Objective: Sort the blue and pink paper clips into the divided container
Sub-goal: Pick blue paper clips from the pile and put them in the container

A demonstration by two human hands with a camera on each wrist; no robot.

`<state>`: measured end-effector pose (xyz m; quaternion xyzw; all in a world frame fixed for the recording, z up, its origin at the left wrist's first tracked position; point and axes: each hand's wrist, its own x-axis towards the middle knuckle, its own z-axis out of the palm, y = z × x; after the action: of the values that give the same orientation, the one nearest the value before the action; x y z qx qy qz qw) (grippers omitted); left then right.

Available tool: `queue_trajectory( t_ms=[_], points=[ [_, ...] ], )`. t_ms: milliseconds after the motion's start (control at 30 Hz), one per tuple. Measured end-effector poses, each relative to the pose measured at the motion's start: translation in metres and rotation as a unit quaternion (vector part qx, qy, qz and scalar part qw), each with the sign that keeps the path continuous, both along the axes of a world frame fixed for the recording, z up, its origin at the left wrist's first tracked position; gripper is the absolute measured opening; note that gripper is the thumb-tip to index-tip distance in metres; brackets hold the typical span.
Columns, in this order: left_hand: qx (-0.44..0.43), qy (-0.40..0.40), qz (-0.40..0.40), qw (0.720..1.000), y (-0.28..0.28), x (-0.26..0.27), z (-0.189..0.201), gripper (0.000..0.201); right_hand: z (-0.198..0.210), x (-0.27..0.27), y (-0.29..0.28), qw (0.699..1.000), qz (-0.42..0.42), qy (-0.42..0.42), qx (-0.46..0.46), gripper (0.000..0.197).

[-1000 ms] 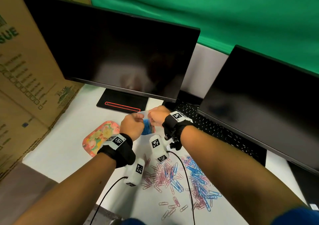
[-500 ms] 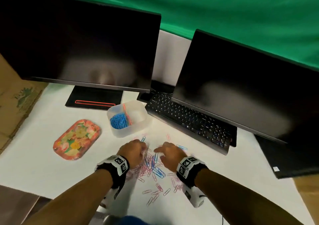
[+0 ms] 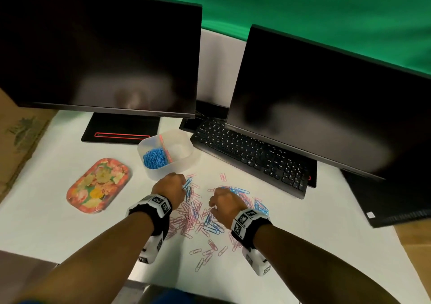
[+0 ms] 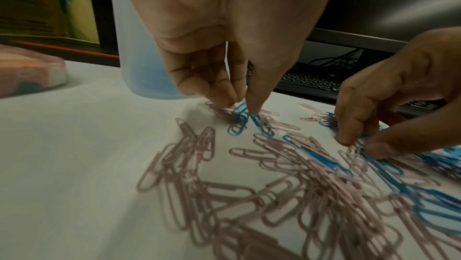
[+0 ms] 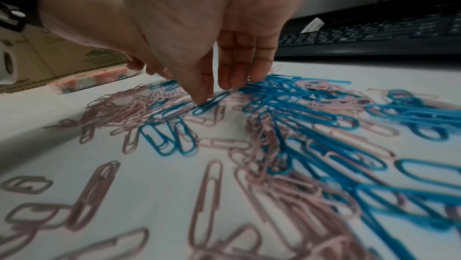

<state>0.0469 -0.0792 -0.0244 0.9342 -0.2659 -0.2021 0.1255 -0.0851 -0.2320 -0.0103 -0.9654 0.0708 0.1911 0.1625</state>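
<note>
Both hands have dropped from the container [image 3: 168, 154] to the counter [image 3: 46, 210]; left hand [image 4: 224, 57] and right hand [image 5: 212, 47] each pinch blue clips [image 5: 212, 100] for sorting.

The container [image 3: 168, 154] is a translucent white tub standing upright, just beyond the left fingers [image 4: 219, 87]. A thin pink divider [image 3: 165, 148] splits it into 2 compartments: the left one holds a heap of blue clips [image 3: 155, 158], the right one looks bare.

Loose pink clips [image 4: 224, 195] and blue clips [image 5: 312, 110] lie flat and tangled on the white surface under and around both sets of fingers. A few blue ones [image 4: 240, 118] sit at the left fingertips. 1 blue clip [image 5: 212, 102] lies right at the right thumb tip [image 5: 201, 95]. Blue ones gather mostly right of the right fingers, pink ones between and nearer than both.
</note>
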Motion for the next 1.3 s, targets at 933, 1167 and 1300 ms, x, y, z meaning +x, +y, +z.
queue_trajectory(
  t_ms=[933,1167,1300],
  points=[
    [-0.08,0.078,0.035,0.993,-0.001,0.012,0.008,0.01,-0.006,-0.015,-0.017,0.984,0.177,-0.031,0.015,0.017],
    [-0.213,0.201,0.094,0.951,0.008,0.012,0.013,0.025,-0.006,-0.014,-0.016,0.991,0.132,0.017,0.019,0.033],
    [-0.269,0.293,0.14,0.907,0.01,0.012,0.022,0.022,-0.007,-0.013,-0.019,0.993,0.111,0.031,0.027,0.039]
  ],
)
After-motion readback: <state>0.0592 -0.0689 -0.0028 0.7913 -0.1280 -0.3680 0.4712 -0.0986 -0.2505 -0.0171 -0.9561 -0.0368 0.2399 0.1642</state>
